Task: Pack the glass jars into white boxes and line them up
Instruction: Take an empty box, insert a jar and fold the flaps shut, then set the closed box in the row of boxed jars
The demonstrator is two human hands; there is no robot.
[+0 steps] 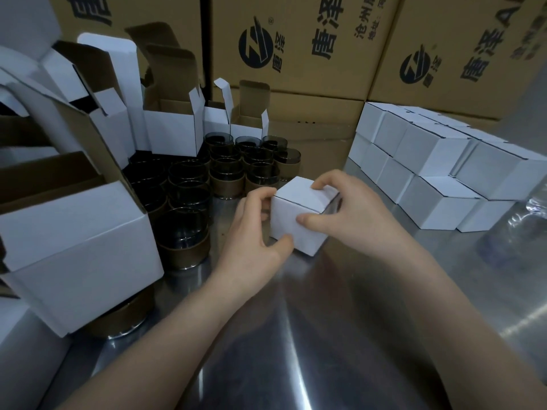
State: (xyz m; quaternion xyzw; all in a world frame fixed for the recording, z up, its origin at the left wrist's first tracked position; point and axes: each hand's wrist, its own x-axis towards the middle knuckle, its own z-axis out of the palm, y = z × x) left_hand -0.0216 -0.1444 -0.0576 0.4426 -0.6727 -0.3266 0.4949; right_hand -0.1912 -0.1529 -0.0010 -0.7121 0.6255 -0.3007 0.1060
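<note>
A small closed white box (288, 220) stands on the steel table (340, 335) at the centre. My left hand (251, 235) grips its left side, thumb at the lower front. My right hand (349, 208) holds it from the right, fingers curled over the top flap and thumb pressed on the front face. Whatever is inside the box is hidden. Dark glass jars (233, 170) with brown bands stand in a cluster to the left and behind. Closed white boxes (429, 170) are lined up in two layers at the right.
Open empty white boxes (174, 128) with raised flaps stand behind the jars, and a larger open one (77, 250) sits at near left. Brown printed cartons (296, 48) wall off the back. Crumpled clear plastic (521, 220) lies at the far right.
</note>
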